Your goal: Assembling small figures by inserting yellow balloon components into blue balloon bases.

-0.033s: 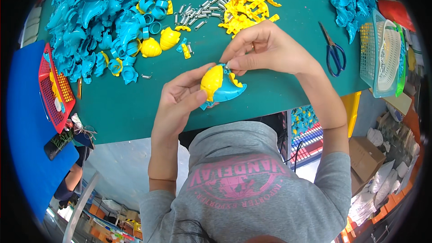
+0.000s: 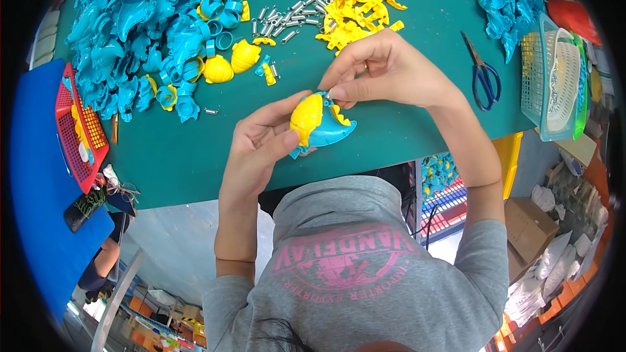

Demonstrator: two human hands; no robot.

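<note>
My left hand [image 2: 264,137] grips a blue and yellow plastic toy part [image 2: 334,132] above the table's near side, thumb on its rounded, ridged yellow shell. The blue piece below has a pointed, fin-like end toward the right, with a wavy yellow strip along its upper edge. At the part's top, my right hand [image 2: 375,75] is closed in a pinch. A small silvery bit shows by those fingertips, too small to make out. Beyond the hands lie two loose yellow shells [image 2: 218,70], a small blue and yellow piece [image 2: 268,73] and a pile of metal springs [image 2: 290,18].
A large heap of blue plastic parts [image 2: 124,26] covers the green table's [image 2: 261,176] left side; blue rings [image 2: 228,16] and yellow pieces [image 2: 362,6] lie farther back. Scissors [image 2: 484,75] and plastic baskets [image 2: 554,85] are at right. A red basket [image 2: 81,130] stands at left.
</note>
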